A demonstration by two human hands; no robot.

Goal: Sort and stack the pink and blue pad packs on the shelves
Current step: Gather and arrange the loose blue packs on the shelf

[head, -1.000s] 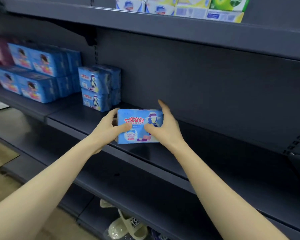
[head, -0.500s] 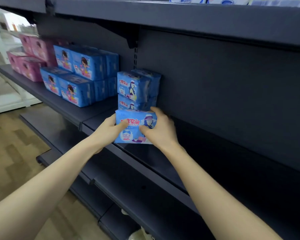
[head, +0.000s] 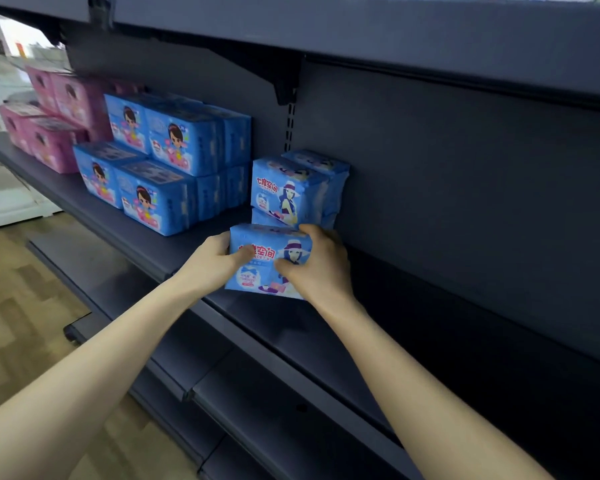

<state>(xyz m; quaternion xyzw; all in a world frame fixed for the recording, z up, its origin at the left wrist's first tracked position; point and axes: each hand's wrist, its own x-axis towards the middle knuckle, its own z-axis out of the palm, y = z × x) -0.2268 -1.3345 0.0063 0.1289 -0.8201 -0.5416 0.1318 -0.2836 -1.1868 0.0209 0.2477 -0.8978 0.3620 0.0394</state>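
Observation:
Both hands hold one light blue pad pack [head: 262,271] with a hat-wearing figure printed on it, standing upright on the dark shelf [head: 174,251]. My left hand [head: 219,259] grips its left end, thumb across the front. My right hand [head: 317,268] grips its right end, fingers curled over the top. Directly behind it stands a small stack of matching blue packs [head: 291,192]. Further left are stacked blue packs [head: 163,161] with a cartoon girl, and pink packs [head: 54,123] at the far left.
The shelf stretches bare to the right of my hands [head: 430,341]. Another shelf [head: 361,26] hangs overhead and lower shelves [head: 257,410] jut out beneath. Wooden floor [head: 25,306] lies at the left.
The held pack has moved left along the shelf and now sits right in front of the matching blue stack. The view has swung left, bringing the pink packs into sight.

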